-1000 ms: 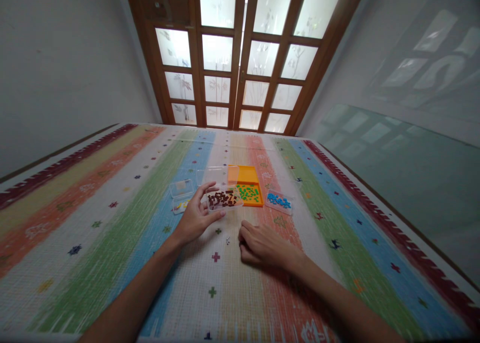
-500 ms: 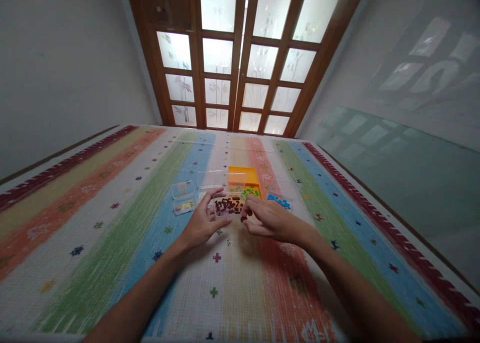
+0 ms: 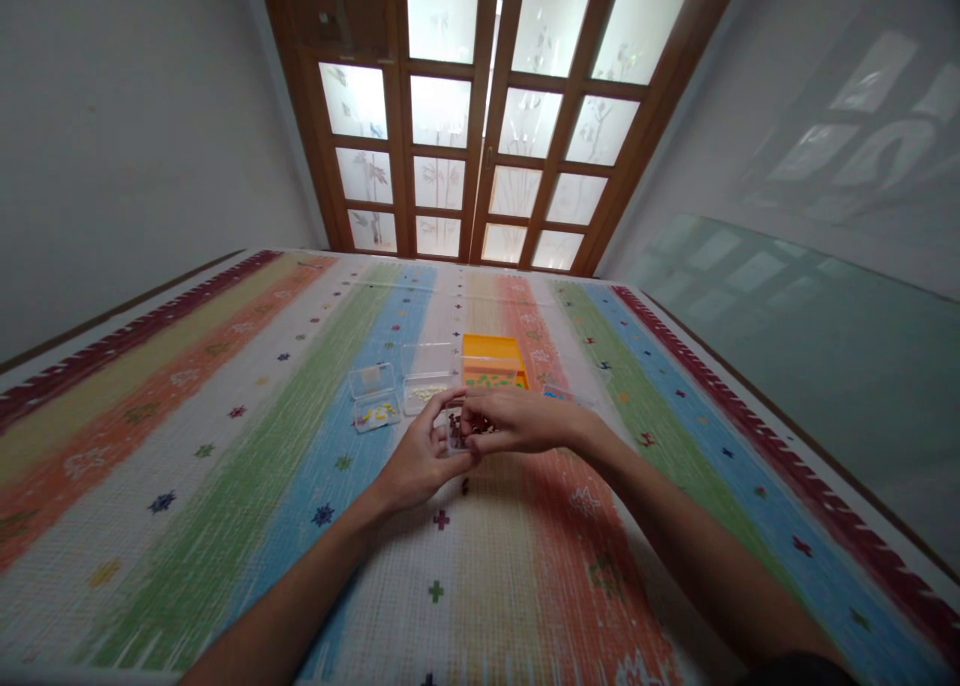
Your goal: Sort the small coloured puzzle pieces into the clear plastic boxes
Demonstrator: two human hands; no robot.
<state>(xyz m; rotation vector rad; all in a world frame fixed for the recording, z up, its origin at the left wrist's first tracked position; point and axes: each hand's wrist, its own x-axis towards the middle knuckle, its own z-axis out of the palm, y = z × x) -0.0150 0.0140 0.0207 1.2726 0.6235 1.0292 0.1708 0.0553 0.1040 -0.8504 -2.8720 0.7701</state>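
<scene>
Near the middle of the striped cloth [image 3: 487, 586], your two hands meet at a clear box [image 3: 452, 448] of brown pieces [image 3: 454, 429]. Your left hand [image 3: 416, 461] curves half open around it, fingers and thumb holding it from its left side. Your right hand [image 3: 521, 421] reaches across the top, fingers bent down among the pieces; whether they pinch one cannot be told, as the hand itself covers them. Just nearer you, a small dark bit [image 3: 465, 486] lies on the cloth.

Behind your right hand sits an orange box [image 3: 489, 348], lid up, with green pieces [image 3: 491, 380] inside. To its right, blue pieces [image 3: 553, 393] partly show past your hand. On the left, a white box [image 3: 429, 379] holds pale pieces [image 3: 429, 394], and beside it a small box [image 3: 375, 427] holds yellow pieces [image 3: 384, 412]. Its raised lid bears a pale patch like a label [image 3: 371, 374], too small to read. Beyond, brown doors [image 3: 480, 116] have frosted panes with plant drawings.
</scene>
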